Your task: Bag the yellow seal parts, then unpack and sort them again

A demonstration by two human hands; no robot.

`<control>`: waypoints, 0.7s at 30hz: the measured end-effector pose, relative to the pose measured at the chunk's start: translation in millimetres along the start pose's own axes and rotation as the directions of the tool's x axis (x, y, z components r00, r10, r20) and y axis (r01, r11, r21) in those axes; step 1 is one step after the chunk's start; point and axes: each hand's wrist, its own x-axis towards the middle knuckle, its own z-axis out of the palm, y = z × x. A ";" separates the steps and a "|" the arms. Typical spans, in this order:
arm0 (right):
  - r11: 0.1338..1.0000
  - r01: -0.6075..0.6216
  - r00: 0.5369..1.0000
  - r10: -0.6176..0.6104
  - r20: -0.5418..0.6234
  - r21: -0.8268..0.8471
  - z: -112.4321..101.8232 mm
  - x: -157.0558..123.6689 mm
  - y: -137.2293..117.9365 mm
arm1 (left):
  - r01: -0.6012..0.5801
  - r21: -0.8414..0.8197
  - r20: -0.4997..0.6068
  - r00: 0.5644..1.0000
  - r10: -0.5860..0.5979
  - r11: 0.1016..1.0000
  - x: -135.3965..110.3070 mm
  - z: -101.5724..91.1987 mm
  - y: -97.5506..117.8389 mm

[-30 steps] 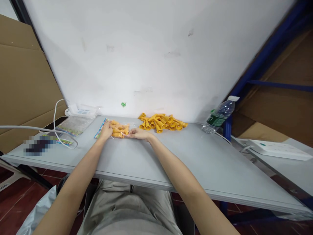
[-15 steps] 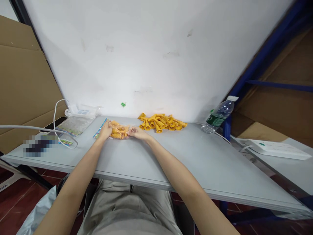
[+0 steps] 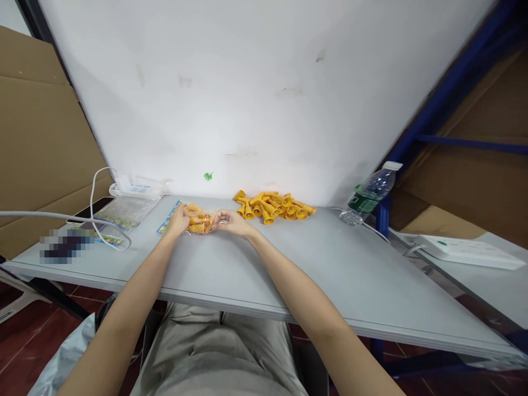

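The clear bag (image 3: pixel 201 221) of yellow parts is lying on the grey table (image 3: pixel 289 264) near the wall, my left hand (image 3: pixel 179 220) and right hand (image 3: pixel 233 223) gripping its ends, fingers curled shut on it. I am finding its header and water bottle (image 3: pixel 370 193) lettering illegible

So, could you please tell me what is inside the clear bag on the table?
Orange plastic pieces show through the clear bag. The left hand and right hand hold and cover its ends, so the full count is hidden.

Table (image 3: pixel 289 264) front seemingly open; yellow pile (image 3: pixel 274 205) behind, bottle (image 3: pixel 369 195) right, cable (image 3: pixel 37 214) left.
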 end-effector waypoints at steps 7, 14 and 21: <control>0.996 -0.018 1.000 0.019 -0.015 0.086 -1.0 2.0 5.6 | 0.102 0.232 -0.054 0.994 -0.092 0.967 -7.8 -2.4 16.7; 0.971 -0.111 0.988 0.131 -0.080 0.212 8.5 6.0 14.1 | 0.087 0.293 -0.064 0.995 -0.072 0.952 -9.1 -0.9 19.3; 0.945 -0.069 0.987 0.112 -0.118 0.319 13.1 7.5 10.1 | 0.121 0.207 -0.067 0.992 -0.109 0.971 -7.2 -2.1 16.9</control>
